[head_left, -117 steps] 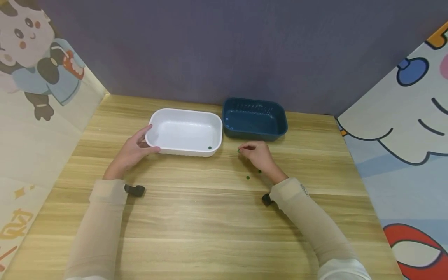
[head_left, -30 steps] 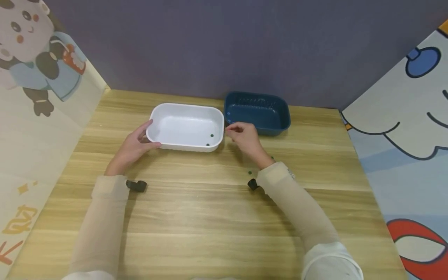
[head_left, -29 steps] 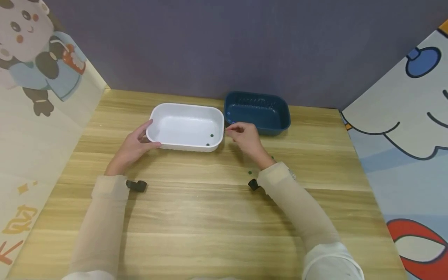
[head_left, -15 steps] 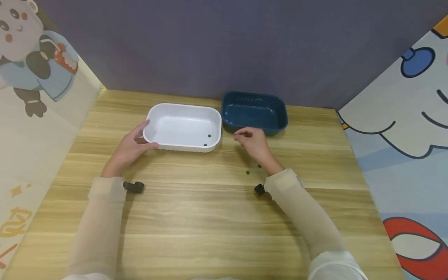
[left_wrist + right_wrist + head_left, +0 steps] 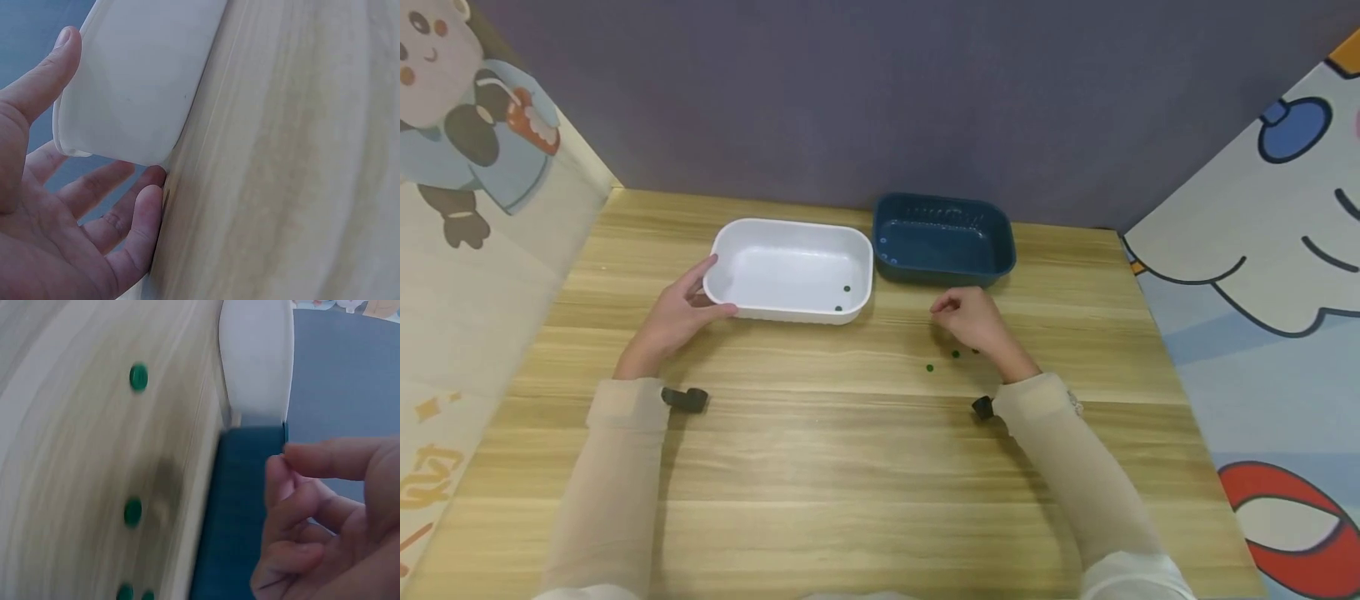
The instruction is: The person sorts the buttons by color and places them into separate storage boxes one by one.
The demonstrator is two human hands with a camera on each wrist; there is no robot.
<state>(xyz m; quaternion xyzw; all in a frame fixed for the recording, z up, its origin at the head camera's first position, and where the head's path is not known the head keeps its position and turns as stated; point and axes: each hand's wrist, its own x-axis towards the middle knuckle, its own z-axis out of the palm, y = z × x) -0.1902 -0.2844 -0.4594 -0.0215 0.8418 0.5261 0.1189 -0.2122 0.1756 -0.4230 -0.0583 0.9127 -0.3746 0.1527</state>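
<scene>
My left hand [image 5: 676,317] grips the left end of a white plastic box [image 5: 137,81], its thumb on the front rim and its fingers round the end. Two small green discs [image 5: 847,288] lie inside that box near its right end. My right hand [image 5: 972,318] hovers over the table in front of the dark blue box [image 5: 240,506]. Its thumb and forefinger tips meet, the other fingers are curled, and nothing shows between them. Below the hand, several green discs [image 5: 139,377] lie on the wood; in the head view the wrist is close to one disc [image 5: 975,351].
The dark blue box stands right of the white one, close against it, with a few light-blue dots [image 5: 883,257] at its left side. A grey-purple wall [image 5: 850,100] rises behind both. Printed panels flank the wooden table [image 5: 820,467] on either side.
Compared with the oldest frame, a second green disc lies in the white box. Over the last second my right hand has moved right and nearer, away from the boxes. The left hand keeps its grip.
</scene>
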